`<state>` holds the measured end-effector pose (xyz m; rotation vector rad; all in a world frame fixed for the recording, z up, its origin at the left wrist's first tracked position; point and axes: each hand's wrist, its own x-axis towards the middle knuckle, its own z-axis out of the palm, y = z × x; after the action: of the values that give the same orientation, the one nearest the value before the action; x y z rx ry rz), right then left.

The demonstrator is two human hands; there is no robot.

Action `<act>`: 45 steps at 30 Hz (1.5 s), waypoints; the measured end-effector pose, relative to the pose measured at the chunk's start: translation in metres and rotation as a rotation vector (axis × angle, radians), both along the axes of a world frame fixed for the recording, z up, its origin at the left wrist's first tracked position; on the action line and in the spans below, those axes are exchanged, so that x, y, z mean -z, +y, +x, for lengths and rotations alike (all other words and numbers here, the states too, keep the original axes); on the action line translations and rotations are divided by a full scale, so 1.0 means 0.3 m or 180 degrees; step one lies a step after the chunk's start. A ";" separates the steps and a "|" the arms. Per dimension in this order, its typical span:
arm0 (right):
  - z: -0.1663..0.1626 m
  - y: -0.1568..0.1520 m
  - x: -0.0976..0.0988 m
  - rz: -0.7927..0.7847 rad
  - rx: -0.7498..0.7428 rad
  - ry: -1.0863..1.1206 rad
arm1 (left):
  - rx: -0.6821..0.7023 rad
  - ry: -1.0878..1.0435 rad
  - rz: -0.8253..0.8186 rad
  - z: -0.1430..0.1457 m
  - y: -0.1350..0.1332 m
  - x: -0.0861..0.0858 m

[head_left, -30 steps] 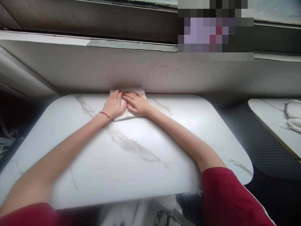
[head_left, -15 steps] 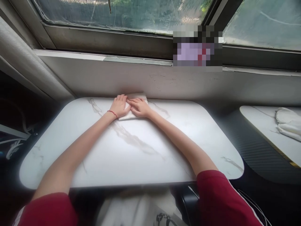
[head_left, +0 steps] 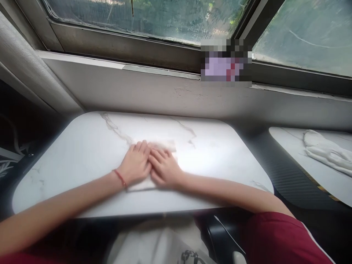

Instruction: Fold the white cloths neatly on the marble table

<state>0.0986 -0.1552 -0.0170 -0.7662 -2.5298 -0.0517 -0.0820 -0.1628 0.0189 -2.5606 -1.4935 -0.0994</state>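
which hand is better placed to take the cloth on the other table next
Probably the right hand. It and the left hand both lie on a white cloth, but the right is closer to the other cloth, which rests on the right-side table.

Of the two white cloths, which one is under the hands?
The cloth on the left table. The other cloth lies untouched on the right table.

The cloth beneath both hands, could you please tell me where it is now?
In the head view, the cloth lies left of centre on the nearer white table, beneath the left hand and right hand, short of its far edge.
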 end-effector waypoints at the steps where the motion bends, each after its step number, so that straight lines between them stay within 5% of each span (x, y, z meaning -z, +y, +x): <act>1: -0.012 -0.044 0.000 0.0005 0.0010 0.0022 | 0.0068 0.0061 0.0026 -0.011 -0.034 0.001; 5: -0.073 -0.138 -0.003 0.0062 -0.0129 0.0034 | 0.0202 0.0216 0.0191 -0.086 -0.128 0.011; 11: -0.204 -0.097 0.003 0.0186 -0.0392 0.0099 | 0.0001 0.0162 0.0237 -0.221 -0.137 0.015; 26: -0.580 0.352 0.003 -0.0124 -0.0017 0.0009 | -0.1024 -0.0472 -0.0360 -0.482 0.271 -0.036; 31: -0.681 0.464 0.018 -0.0163 0.0024 0.0025 | -0.1146 -0.0604 -0.0247 -0.568 0.360 -0.013; 38: -0.799 0.536 0.002 -0.0284 0.0090 0.0032 | -0.1005 -0.1023 -0.0005 -0.692 0.440 0.037; 45: -0.805 0.504 -0.030 -0.0254 0.0305 -0.0231 | -0.1071 -0.0787 -0.0006 -0.708 0.431 0.024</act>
<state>-0.1429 -0.0041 -0.0081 -0.9330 -2.5753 -0.0108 -0.2942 -0.0335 0.0117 -2.3245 -1.9902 -0.3795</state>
